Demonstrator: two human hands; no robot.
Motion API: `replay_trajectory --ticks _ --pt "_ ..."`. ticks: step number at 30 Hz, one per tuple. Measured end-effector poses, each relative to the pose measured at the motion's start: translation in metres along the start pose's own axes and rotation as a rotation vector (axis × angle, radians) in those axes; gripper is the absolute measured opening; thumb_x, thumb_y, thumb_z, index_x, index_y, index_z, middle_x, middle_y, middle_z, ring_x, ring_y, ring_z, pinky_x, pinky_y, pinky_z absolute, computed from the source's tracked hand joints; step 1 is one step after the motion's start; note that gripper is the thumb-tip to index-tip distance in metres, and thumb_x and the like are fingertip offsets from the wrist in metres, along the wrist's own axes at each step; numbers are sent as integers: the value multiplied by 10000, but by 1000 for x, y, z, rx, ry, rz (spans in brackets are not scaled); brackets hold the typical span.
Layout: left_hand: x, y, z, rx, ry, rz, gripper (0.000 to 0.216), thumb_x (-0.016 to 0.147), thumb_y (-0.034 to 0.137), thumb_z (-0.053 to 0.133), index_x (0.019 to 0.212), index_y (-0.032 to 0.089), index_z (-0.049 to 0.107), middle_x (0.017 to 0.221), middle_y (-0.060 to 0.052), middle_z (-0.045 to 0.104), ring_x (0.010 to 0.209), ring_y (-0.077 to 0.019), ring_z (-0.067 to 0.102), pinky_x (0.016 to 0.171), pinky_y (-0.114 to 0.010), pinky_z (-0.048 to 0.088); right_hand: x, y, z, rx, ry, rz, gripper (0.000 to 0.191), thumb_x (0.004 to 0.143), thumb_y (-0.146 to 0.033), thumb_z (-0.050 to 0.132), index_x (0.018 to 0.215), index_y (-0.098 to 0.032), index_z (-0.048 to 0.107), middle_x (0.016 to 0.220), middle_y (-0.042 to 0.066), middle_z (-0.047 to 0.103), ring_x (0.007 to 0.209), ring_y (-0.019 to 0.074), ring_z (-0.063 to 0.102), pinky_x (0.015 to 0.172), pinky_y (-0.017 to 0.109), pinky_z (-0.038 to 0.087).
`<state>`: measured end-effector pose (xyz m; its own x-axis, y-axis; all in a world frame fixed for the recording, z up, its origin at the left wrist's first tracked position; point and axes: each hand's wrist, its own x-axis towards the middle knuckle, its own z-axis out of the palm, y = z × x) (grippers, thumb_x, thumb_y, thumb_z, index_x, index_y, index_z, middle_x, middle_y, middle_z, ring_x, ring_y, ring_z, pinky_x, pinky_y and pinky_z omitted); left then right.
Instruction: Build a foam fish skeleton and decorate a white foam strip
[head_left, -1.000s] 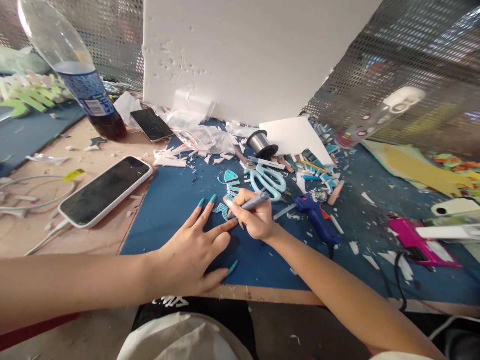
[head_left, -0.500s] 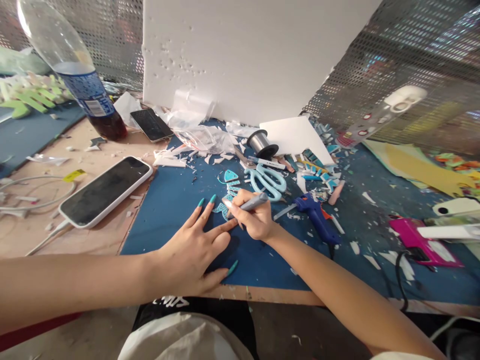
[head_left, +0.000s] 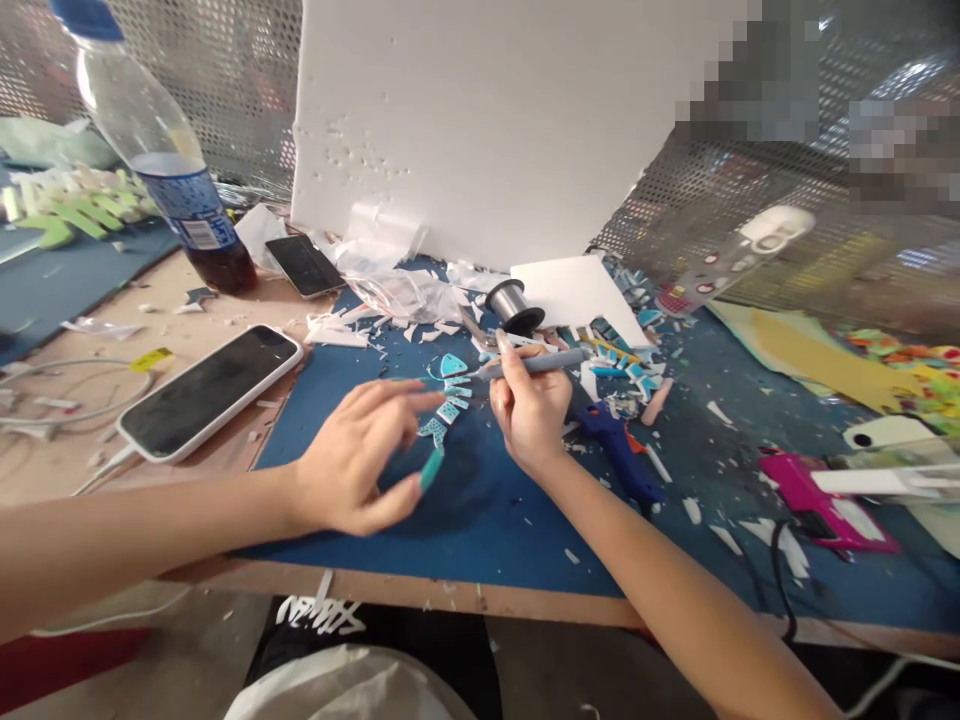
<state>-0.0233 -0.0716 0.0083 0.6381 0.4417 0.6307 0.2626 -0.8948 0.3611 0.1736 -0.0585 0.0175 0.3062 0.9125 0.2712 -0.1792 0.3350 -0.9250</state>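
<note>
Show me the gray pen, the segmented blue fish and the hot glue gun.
Gray pen point(head_left: 556, 361): head view, rear part of the barrel.
Segmented blue fish point(head_left: 448, 411): head view, a dotted body segment.
Hot glue gun point(head_left: 625, 456): head view, dark blue handle.

I've got the rig's L forearm point(head_left: 157, 535) in from approx 8 o'clock, bare, wrist point(head_left: 294, 498) nearly straight. L hand point(head_left: 367, 455) sits just off ctr at 8, palm down, fingers point(head_left: 390, 402) spread loosely & a bit bent, pointing approx 2 to 3; they're blurry to me. L thumb point(head_left: 394, 507) sticks out twd 2, apart from the rest, w/ a long teal nail point(head_left: 430, 468). R forearm point(head_left: 637, 560), also bare, runs in from between 4 & 5. R hand point(head_left: 531, 405) is near ctr at 4, curled in a grip, thumb point(head_left: 516, 365) up twd 11. Hands near each other, not touching.
</note>
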Motion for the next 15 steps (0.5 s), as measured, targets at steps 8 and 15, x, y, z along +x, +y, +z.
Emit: replay_trajectory --ticks 8,15 --pt "12 -35 11 -8 -24 -359 176 893 153 312 1021 160 433 893 -100 618 789 -190 618 677 -312 513 -5 -2 -4 117 -212 121 320 832 -489 555 757 -182 604 473 -43 563 314 89 484 259 193 341" --pt "18 -30 4 -66 -131 -388 127 919 217 375 950 180 492 782 -34 654 671 -153 629 617 -250 500 -6 -2 -4 72 -270 161 232 831 -402 609 776 -178 579 489 -56 577 337 76 500 307 180 388"
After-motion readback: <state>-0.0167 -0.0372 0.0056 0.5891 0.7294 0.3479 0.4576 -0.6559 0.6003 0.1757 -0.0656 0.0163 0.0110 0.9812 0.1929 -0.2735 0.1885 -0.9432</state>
